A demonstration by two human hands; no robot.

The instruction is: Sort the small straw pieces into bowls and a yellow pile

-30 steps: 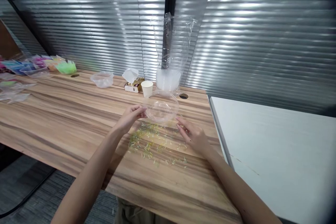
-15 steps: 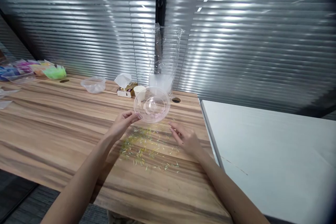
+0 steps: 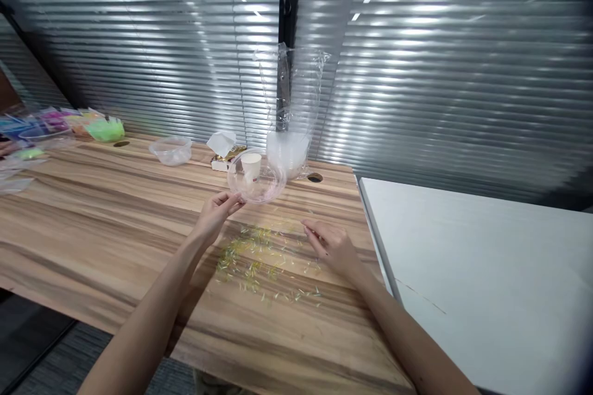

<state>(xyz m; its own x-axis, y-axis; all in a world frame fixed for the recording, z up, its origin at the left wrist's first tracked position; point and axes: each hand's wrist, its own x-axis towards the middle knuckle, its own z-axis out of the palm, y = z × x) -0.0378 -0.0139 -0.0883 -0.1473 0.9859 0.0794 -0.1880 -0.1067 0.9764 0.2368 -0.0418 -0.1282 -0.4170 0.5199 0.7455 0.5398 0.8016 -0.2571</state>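
My left hand [image 3: 220, 210] pinches the near rim of a clear plastic bowl [image 3: 270, 188], tilted and raised above the wooden table. Through its see-through wall a white paper cup shows behind. Apart from the bowl, my right hand [image 3: 327, 242] is closed over the table, its thumb and fingertips together; whether they hold something tiny I cannot make out. Between and below my hands lie many short yellow and pale shiny strips [image 3: 259, 262], scattered over the wood.
Behind stand a tissue box [image 3: 223, 165], stacked clear bowls [image 3: 288, 151] in a plastic bag and another clear bowl [image 3: 171, 152]. Colourful material, including a bright green heap [image 3: 105, 130], sits far left near part of another person's hand [image 3: 6, 147]. A white table [image 3: 477, 253] adjoins on the right.
My left hand has tilted the bowl further and shifted it slightly left. My right hand has hardly moved, its fingers now closer together. Part of another person's hand has appeared at far left.
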